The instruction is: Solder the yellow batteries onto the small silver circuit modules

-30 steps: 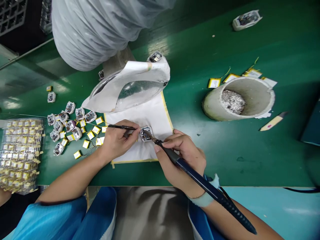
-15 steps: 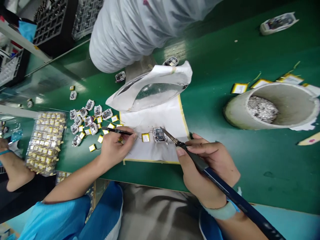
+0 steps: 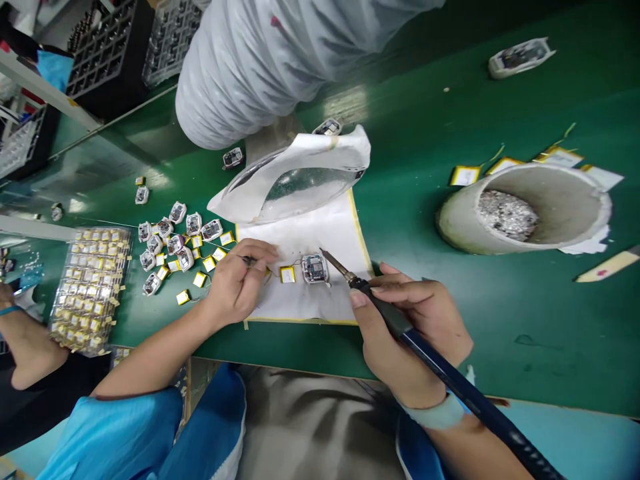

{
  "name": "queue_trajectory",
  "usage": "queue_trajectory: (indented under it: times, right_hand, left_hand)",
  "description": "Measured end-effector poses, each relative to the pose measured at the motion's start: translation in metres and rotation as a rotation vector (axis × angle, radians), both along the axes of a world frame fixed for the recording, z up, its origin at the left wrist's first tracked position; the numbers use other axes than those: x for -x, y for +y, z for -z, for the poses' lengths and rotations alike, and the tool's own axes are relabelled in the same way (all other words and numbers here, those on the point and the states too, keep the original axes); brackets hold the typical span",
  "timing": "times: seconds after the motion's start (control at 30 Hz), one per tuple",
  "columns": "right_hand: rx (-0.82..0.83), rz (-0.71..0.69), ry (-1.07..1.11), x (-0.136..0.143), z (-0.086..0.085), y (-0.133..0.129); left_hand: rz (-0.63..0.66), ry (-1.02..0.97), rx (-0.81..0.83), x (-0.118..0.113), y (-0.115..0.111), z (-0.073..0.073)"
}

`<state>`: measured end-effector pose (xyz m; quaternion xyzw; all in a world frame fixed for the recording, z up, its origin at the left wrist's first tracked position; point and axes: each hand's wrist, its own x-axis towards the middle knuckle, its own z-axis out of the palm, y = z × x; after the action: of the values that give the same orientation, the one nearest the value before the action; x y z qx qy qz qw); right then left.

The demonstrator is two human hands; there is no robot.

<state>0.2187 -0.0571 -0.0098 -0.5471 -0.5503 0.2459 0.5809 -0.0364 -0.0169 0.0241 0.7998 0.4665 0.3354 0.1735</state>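
My right hand (image 3: 417,327) grips a soldering iron (image 3: 385,307), its bare tip hovering at the upper right edge of a small white-cased circuit board (image 3: 315,268). Just left of that board lies a yellow-edged battery (image 3: 287,275), joined to it by thin wire. My left hand (image 3: 240,280) is closed at the left side of the white work sheet (image 3: 345,233). Between its fingers a short piece of dark tweezers (image 3: 249,261) shows; the rest is hidden by the hand.
A clear shield (image 3: 310,183) and a grey duct hose (image 3: 250,73) stand behind the sheet. Several cased boards (image 3: 175,244) and batteries lie to the left, beside a battery tray (image 3: 90,287). A pot of metal shavings (image 3: 455,220) is at right. A co-worker's arm (image 3: 30,347) shows far left.
The iron's tip has lifted slightly off the board's upper right edge. My left hand has turned and curled, so the tweezers no longer point at the battery wire. The view has shifted slightly.
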Motion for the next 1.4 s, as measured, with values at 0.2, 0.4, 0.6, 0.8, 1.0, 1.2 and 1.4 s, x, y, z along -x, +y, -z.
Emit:
queue_trajectory:
  times: [0.2,0.4,0.6,0.8,1.0,1.2,1.4]
  right_hand:
    - [0.035,0.058,-0.035,0.000,0.004,0.001]
    - [-0.013,-0.180,-0.118,-0.001,-0.005,0.008]
    - [-0.067,-0.269,-0.358,0.013,-0.013,0.011]
    - [0.011,-0.264,-0.520,0.033,-0.009,0.025]
    - [0.021,-0.301,-0.497,0.035,0.001,0.032]
    - [0.036,-0.210,-0.495,0.034,0.001,0.033]
    - [-0.012,-0.142,-0.501,0.026,-0.001,0.031]
  left_hand:
    - [0.217,0.433,-0.035,0.011,-0.002,0.001]
    - [0.213,0.418,-0.104,0.014,0.008,0.014]
    - [-0.013,0.173,0.125,0.002,0.013,0.006]
    - [-0.092,0.025,0.278,-0.010,0.008,0.002]
    - [-0.059,0.063,0.170,-0.008,0.007,0.004]
    - [0.168,0.187,-0.109,0.005,0.008,0.013]
    - [0.211,0.359,-0.183,0.008,-0.006,0.013]
